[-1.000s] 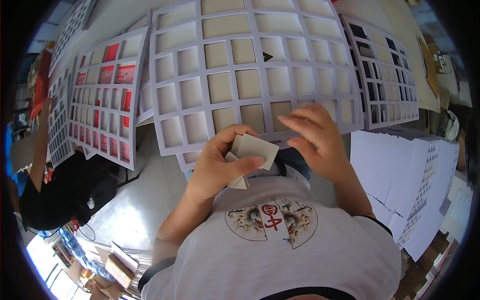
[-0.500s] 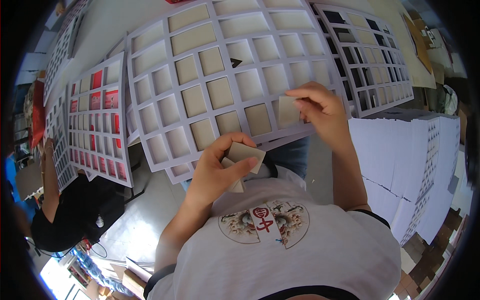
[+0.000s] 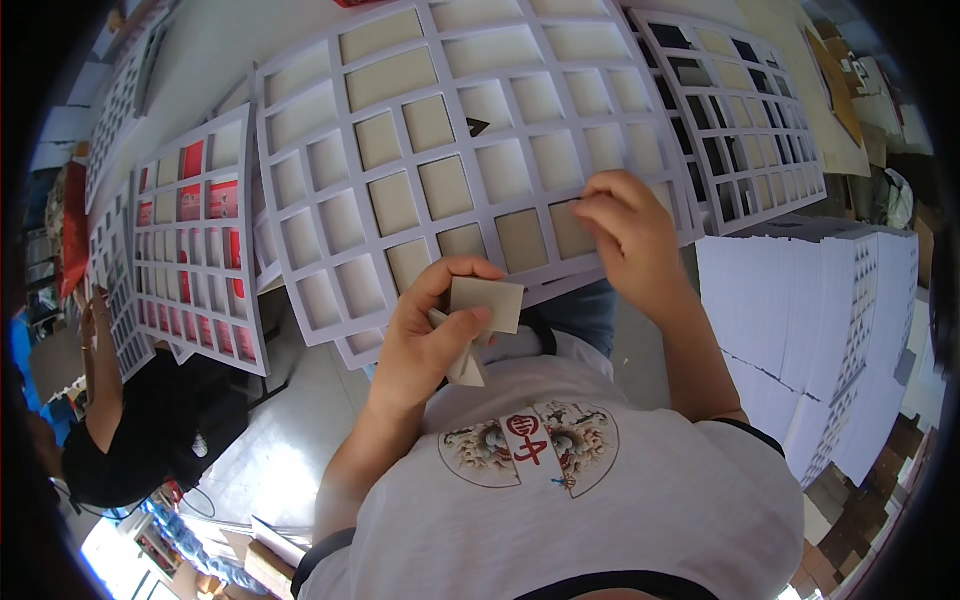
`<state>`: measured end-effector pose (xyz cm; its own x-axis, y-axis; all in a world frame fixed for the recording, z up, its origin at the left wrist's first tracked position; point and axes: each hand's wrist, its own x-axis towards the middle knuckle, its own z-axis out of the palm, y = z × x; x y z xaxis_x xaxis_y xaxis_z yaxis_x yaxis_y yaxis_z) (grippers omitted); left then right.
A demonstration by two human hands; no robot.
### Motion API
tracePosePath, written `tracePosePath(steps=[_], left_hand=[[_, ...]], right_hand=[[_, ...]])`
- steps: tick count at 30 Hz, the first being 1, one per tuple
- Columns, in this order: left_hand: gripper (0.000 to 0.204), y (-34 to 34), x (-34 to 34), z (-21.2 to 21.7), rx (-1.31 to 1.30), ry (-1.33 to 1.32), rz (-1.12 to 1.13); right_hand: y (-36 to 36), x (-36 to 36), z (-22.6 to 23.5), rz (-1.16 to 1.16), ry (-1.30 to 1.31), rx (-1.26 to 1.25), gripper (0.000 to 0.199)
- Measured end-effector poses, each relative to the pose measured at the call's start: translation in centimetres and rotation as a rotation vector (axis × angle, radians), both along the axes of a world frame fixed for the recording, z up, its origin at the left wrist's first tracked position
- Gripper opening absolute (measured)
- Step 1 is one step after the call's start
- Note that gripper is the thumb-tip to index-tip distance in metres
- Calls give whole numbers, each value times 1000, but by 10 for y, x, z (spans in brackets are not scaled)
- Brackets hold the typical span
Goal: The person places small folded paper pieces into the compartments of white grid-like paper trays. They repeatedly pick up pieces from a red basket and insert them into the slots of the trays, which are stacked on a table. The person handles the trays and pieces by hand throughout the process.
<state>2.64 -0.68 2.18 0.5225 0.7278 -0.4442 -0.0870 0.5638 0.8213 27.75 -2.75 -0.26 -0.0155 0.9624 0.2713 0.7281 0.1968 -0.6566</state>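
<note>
My left hand (image 3: pixel 425 335) is closed around several beige cardboard pieces (image 3: pixel 490 303), thumb on top, in front of my shirt. A large white grid frame (image 3: pixel 470 190) lies before me, with rectangular cells. Beige pieces fill some cells, among them the cardboard square (image 3: pixel 519 241) in the near row. Just right of it another cardboard square (image 3: pixel 570 235) lies in its cell. Over that square's upper right corner is my right hand (image 3: pixel 630 230), fingers curled together with nothing visible in them. A small dark triangular mark (image 3: pixel 477 127) shows in a cell near the middle.
At the left stands a grid frame with red cells (image 3: pixel 200 240), and a co-worker's arm (image 3: pixel 100 370) reaches in beyond it. Another grid frame with black cells (image 3: pixel 740 110) lies at the right. White stacked frames (image 3: pixel 800 340) stand below it.
The cardboard square my right hand pinched now lies in its cell, and that hand has shifted slightly right. My left hand has tilted its pieces a little.
</note>
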Motion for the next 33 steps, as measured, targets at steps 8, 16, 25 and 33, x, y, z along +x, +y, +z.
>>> tracePosePath(steps=[8, 16, 25, 33], left_hand=[[30, 4, 17, 3, 84, 21, -23], [34, 1, 38, 1, 93, 37, -136], [30, 2, 41, -2, 47, -32, -139], [23, 6, 34, -5, -106, -112, -59]], right_hand=[[-21, -14, 46, 184, 306, -208, 27], [-27, 7, 42, 5, 768, -361, 33], [-12, 15, 40, -216, 752, -157, 13], [4, 47, 32, -197, 247, -189, 16]])
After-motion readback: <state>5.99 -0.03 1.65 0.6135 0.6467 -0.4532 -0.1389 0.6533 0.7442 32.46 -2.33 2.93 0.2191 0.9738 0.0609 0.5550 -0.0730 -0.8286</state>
